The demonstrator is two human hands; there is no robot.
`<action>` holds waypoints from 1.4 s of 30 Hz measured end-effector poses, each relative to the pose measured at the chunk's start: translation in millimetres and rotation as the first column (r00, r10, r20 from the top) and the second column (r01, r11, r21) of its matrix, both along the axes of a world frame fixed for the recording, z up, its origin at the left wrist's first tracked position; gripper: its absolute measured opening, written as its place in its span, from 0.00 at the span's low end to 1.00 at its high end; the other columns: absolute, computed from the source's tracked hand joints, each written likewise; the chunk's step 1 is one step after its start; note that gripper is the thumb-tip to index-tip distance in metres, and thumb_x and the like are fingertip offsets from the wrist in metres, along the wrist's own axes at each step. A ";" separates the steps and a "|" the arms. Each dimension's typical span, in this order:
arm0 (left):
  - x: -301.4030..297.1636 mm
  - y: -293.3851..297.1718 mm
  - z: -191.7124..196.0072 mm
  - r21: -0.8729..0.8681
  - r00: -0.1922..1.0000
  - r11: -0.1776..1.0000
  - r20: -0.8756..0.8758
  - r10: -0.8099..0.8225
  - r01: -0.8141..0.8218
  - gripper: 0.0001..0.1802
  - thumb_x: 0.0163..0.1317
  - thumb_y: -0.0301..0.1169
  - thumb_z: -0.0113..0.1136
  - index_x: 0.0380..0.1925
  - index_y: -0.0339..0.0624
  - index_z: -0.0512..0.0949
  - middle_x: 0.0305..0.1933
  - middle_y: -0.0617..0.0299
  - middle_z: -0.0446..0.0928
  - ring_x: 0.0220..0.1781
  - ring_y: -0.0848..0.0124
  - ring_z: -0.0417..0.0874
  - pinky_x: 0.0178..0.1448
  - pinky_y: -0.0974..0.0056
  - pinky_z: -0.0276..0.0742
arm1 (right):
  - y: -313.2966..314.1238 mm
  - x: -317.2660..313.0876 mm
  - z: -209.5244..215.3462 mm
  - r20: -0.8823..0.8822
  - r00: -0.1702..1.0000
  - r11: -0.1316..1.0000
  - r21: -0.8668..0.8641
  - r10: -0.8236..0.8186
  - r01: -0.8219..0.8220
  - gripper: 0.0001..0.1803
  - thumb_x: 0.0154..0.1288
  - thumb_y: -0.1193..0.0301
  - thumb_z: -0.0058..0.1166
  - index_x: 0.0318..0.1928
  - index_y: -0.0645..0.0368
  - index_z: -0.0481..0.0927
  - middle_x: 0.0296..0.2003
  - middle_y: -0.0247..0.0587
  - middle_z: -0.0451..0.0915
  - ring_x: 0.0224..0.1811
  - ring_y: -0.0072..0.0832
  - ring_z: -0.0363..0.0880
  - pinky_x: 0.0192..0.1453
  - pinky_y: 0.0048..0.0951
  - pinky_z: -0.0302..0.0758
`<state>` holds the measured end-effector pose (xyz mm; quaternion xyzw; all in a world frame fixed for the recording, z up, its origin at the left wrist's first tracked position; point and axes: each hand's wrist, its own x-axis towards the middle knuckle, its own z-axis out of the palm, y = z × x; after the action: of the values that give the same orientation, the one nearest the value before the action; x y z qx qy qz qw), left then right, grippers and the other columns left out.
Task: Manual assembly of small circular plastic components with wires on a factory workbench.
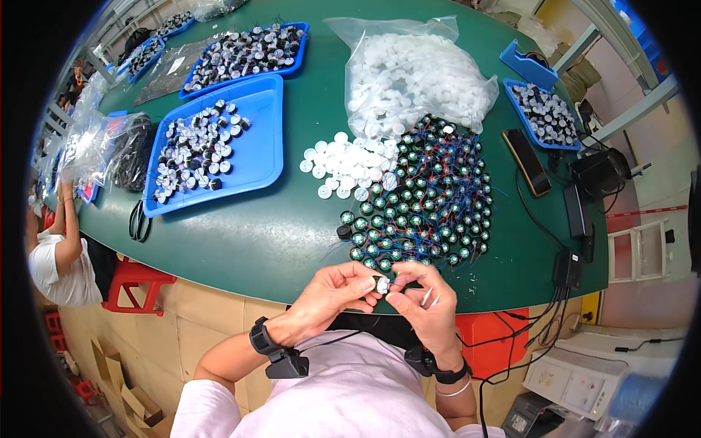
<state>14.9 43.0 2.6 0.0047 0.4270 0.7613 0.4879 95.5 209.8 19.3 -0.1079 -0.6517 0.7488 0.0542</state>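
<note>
Watch the small black-and-white part (383, 285): a tug on its thin wires (401, 279) could strain a joint or twist it loose, and a slip near the bench (248, 252) edge might send it to the floor (212, 321). It sits at your left hand (332, 296)'s fingertips, pinched by thumb and finger, between both hands. Your right hand (432, 299) is bent just beside it, by the wires; can't tell if it grips. Farther out, green-topped parts (416, 205) lie with tangled leads; lifting one could drag neighbours. White discs (338, 162) lie beyond.
</note>
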 end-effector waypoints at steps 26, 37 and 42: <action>13.4 3.6 -4.4 0.034 0.986 0.992 -0.106 0.127 -0.124 0.12 0.63 0.30 0.55 0.44 0.34 0.74 0.42 0.57 0.78 0.42 0.74 0.80 0.45 0.70 0.78 | -3.5 4.2 -2.7 0.032 0.999 0.998 -0.064 -0.002 0.004 0.16 0.57 0.79 0.59 0.47 0.66 0.77 0.37 0.31 0.73 0.19 0.02 0.56 0.19 0.09 0.50; 9.8 -5.9 0.1 0.089 0.996 0.992 -0.018 0.092 -0.090 0.13 0.62 0.29 0.57 0.44 0.34 0.72 0.42 0.57 0.77 0.41 0.72 0.80 0.47 0.69 0.78 | -9.8 -4.2 2.5 -0.014 1.000 0.999 -0.042 0.023 -0.024 0.11 0.61 0.75 0.56 0.43 0.67 0.79 0.38 0.38 0.75 0.39 0.18 0.72 0.36 0.14 0.68; 8.1 -13.2 -0.7 0.119 0.997 0.990 0.001 0.076 -0.075 0.13 0.61 0.28 0.57 0.44 0.34 0.71 0.43 0.57 0.77 0.42 0.71 0.80 0.48 0.69 0.77 | -10.8 -8.0 7.3 0.075 0.995 0.998 0.020 0.065 -0.067 0.12 0.64 0.70 0.53 0.40 0.68 0.79 0.39 0.40 0.77 0.40 0.21 0.73 0.44 0.20 0.69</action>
<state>23.1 29.7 2.0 0.0188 0.3817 0.8032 0.4570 87.6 199.0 26.6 -0.1136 -0.6649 0.7382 0.0063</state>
